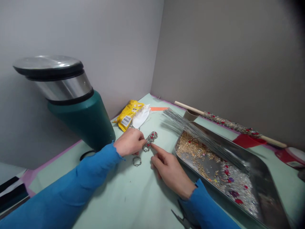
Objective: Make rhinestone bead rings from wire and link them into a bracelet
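Note:
A short row of silver beaded rings (151, 137) with red stones lies on the pale green table top, between my two hands. The thumb and fingers of my left hand (130, 141) are pinched together at the row's left side, on its near part. From the right, my right hand (169, 170) reaches in with its index finger stretched out, the tip touching the near end of the row. Its thumb stands apart and the other fingers are loosely bent. A single beaded ring (137, 161) lies loose on the table just below my left hand.
At the right, a metal tray (177, 151) holds gold, clear and coloured beads, with a bundle of thin wires (205, 133) across it. Behind lies a wooden rod (188, 108) strung with beaded rings. A green flask (90, 119), yellow packet (130, 111) and pliers (182, 219) surround my arms.

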Demonstrator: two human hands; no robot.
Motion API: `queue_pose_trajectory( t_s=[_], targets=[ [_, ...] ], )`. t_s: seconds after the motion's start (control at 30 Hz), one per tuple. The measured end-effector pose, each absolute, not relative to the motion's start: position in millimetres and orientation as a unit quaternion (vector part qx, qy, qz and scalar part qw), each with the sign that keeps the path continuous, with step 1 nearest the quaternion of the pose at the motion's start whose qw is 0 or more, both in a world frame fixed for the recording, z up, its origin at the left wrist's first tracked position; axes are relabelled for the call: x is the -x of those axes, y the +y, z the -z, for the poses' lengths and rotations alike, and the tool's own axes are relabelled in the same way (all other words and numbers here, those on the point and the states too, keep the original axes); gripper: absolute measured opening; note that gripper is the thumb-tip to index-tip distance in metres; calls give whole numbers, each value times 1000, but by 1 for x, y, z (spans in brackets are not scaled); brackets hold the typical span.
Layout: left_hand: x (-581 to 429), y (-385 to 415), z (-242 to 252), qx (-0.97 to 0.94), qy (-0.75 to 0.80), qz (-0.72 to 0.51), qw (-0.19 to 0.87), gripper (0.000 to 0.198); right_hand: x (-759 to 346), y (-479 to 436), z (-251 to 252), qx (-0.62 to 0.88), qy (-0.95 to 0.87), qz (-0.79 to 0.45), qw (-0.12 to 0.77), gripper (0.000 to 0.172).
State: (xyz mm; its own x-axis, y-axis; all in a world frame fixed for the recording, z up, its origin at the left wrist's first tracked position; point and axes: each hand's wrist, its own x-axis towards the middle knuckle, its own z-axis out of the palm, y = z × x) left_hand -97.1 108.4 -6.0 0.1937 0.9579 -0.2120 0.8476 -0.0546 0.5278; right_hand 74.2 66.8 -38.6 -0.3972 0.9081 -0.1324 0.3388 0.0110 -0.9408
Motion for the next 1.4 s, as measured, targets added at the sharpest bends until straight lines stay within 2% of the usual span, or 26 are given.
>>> queue_pose_trajectory(
  t_s=[0.23,0.57,0.73,1.07,1.4],
  targets=[
    [97,109,3,-724,630,-100,262,24,-73,66,41,494,-652,-501,283,35],
    [96,107,4,-742,617,-95,243,28,-74,67,37,479,-665,-503,274,41],
    [96,107,4,-739,623,-112,229,25,-73,67,37,483,-661,-505,273,37],
    [96,107,3,-751,618,-98,210,28,-75,69,43,466,-649,-539,267,48],
    [97,108,-2,-747,621,-85,221,31,-75,69,41,471,-651,-534,263,45]
  ],
)
